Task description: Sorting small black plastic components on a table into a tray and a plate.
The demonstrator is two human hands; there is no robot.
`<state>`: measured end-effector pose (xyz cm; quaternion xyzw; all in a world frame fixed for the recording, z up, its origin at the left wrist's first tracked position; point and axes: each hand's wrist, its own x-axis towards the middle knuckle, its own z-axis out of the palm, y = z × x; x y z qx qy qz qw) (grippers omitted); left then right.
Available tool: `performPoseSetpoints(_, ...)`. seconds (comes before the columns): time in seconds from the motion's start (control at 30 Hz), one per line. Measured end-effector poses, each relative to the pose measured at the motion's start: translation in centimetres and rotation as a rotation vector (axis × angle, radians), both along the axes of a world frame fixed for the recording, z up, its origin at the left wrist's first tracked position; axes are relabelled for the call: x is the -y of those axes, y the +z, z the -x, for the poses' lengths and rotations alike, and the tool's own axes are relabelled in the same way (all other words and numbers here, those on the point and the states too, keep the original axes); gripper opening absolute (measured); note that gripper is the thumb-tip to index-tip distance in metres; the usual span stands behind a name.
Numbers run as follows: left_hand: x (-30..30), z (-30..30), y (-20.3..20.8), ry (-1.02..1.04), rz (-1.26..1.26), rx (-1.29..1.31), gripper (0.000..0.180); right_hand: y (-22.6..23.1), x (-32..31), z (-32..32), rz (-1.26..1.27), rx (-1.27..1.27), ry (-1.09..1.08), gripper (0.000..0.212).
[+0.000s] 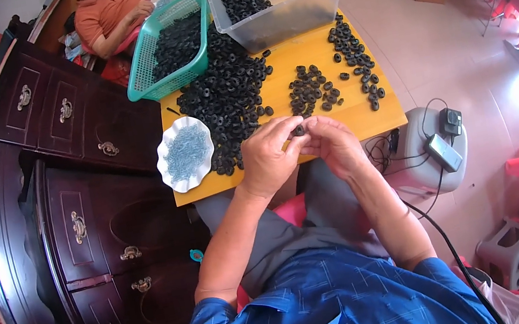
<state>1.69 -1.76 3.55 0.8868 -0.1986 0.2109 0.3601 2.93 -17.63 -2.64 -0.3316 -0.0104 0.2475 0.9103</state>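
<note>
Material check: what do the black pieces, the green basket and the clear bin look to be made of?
Black pieces: rubber or plastic, dull with faint highlights; the look doesn't settle which. 
Green basket: likely molded plastic, given its even colour and regular perforations. 
Clear bin: probably smooth, translucent plastic; the tabletop's yellow shows through it.

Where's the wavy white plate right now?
In the head view, the wavy white plate sits at the near left corner of the yellow table, between the dark cabinet and the pile of black pieces.
</note>
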Motion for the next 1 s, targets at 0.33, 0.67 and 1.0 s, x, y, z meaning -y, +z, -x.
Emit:
performPoseSetpoints(0.33, -1.4, 1.4, -0.7, -0.058, -0.070, -0.267, 0.030, 0.4, 0.2, 0.4, 0.597, 0.318, 0.164, 0.026)
performPoseSetpoints(0.67, -8.3, 0.5, 0.5, -0.224, -0.294, -0.836, 0.035, 1.0, 0.7, 0.5, 1.108, 0.449, 0.103, 0.039)
performPoseSetpoints(1.0, -13.6, -8.5, 4.2, 0.182, 0.404, -0.499, 0.054, 0.7, 1.4, 0.3, 1.108, 0.489, -0.006, 0.034)
